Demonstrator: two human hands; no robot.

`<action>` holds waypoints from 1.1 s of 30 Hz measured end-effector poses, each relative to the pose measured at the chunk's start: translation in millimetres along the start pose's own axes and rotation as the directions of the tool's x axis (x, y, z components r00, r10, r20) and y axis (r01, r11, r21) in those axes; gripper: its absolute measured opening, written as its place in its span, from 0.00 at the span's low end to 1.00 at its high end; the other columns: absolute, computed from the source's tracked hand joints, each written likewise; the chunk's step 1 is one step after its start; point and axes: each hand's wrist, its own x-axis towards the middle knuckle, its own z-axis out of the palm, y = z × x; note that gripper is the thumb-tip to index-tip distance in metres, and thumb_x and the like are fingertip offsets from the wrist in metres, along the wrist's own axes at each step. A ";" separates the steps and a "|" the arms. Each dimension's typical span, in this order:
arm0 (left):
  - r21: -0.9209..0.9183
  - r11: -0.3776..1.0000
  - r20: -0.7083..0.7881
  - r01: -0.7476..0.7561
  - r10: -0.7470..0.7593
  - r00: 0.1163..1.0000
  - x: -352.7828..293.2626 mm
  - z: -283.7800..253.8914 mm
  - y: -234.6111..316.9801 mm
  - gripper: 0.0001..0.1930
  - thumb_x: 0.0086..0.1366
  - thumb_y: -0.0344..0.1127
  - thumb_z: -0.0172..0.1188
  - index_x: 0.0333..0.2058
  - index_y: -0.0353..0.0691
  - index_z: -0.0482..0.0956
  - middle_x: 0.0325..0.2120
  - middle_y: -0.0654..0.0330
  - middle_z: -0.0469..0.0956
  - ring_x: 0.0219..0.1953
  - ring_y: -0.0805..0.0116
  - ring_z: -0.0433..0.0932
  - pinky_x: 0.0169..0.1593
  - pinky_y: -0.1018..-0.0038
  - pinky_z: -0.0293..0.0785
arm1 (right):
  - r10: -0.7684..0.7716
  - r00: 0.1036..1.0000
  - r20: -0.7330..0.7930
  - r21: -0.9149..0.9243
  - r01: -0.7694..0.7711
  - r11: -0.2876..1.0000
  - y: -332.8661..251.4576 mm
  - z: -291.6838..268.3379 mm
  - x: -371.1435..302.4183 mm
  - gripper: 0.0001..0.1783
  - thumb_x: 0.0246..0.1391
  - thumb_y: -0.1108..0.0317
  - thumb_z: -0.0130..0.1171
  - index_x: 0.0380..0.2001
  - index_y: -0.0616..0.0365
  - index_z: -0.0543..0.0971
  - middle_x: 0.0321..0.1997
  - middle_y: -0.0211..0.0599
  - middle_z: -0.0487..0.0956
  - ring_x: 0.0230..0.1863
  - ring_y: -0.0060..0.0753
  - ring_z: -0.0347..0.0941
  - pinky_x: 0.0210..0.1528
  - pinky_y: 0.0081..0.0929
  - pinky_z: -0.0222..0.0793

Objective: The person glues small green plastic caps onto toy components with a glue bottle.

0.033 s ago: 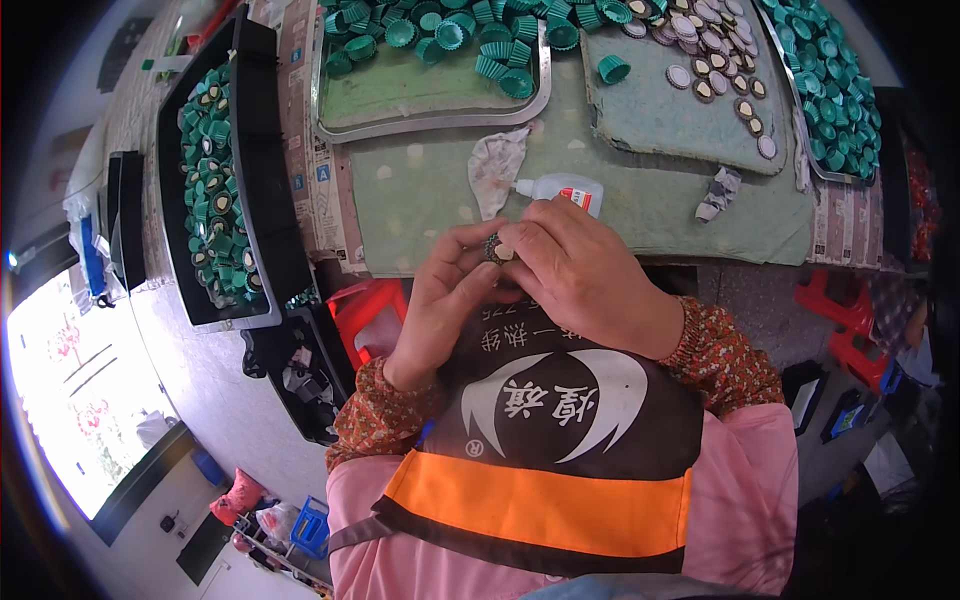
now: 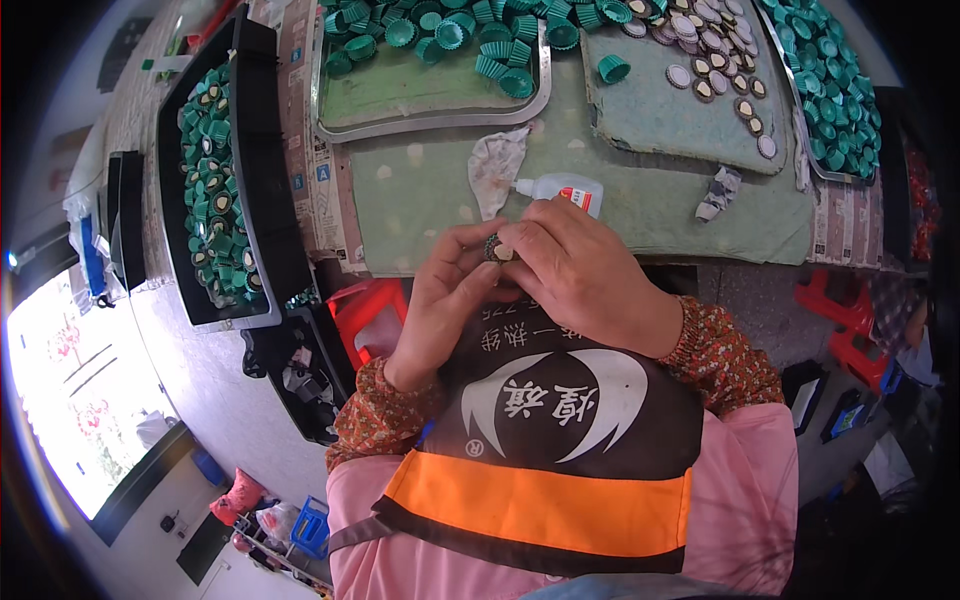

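Note:
My left hand (image 2: 445, 300) pinches a small round piece (image 2: 497, 250) with a dark ribbed edge and a pale patch on its face. Closed over the same piece from the other side are the fingers of my right hand (image 2: 580, 270), which hide part of it. Both hands are in front of my apron, at the table's near edge. Just beyond them a white squeeze bottle (image 2: 550, 187) with a red-and-white label lies on its side. Its nozzle points at a crumpled, stained whitish cloth (image 2: 496, 165).
Green ribbed cups (image 2: 450, 35) fill a metal-rimmed tray (image 2: 440, 128) at the back. Pale and dark discs (image 2: 710, 60) lie on a green board (image 2: 640, 115). A black tray (image 2: 265, 150) of cups stands left, another cup tray (image 2: 850, 177) right. A small cloth roll (image 2: 718, 193) lies nearby.

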 end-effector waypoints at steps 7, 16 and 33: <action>0.009 0.998 -0.068 -0.057 0.058 0.996 2.8 8.4 -3.5 0.12 0.74 0.23 0.52 0.53 0.33 0.66 0.45 0.52 0.80 0.46 0.70 0.82 0.50 0.73 0.82 | 0.108 0.994 0.017 0.215 -0.109 0.971 -3.0 1.4 -4.7 0.23 0.48 0.75 0.73 0.46 0.60 0.75 0.41 0.42 0.73 0.38 0.46 0.77 0.40 0.39 0.74; 0.140 0.981 -0.090 -0.133 0.147 0.985 -2.0 17.9 -8.2 0.14 0.69 0.20 0.52 0.52 0.32 0.65 0.42 0.54 0.79 0.42 0.73 0.80 0.50 0.75 0.79 | 0.340 0.937 0.078 0.509 -0.331 0.795 -4.8 6.3 -12.7 0.16 0.51 0.74 0.68 0.39 0.61 0.72 0.36 0.40 0.73 0.31 0.37 0.77 0.30 0.34 0.70; -0.454 0.590 -0.285 -0.668 0.614 0.736 -36.3 -116.9 92.4 0.22 0.77 0.40 0.52 0.64 0.35 0.66 0.56 0.51 0.79 0.51 0.63 0.78 0.53 0.65 0.79 | 0.270 0.960 -0.068 0.353 -0.230 0.907 1.3 -24.8 -10.1 0.10 0.55 0.76 0.64 0.41 0.61 0.77 0.35 0.41 0.73 0.31 0.40 0.74 0.33 0.35 0.69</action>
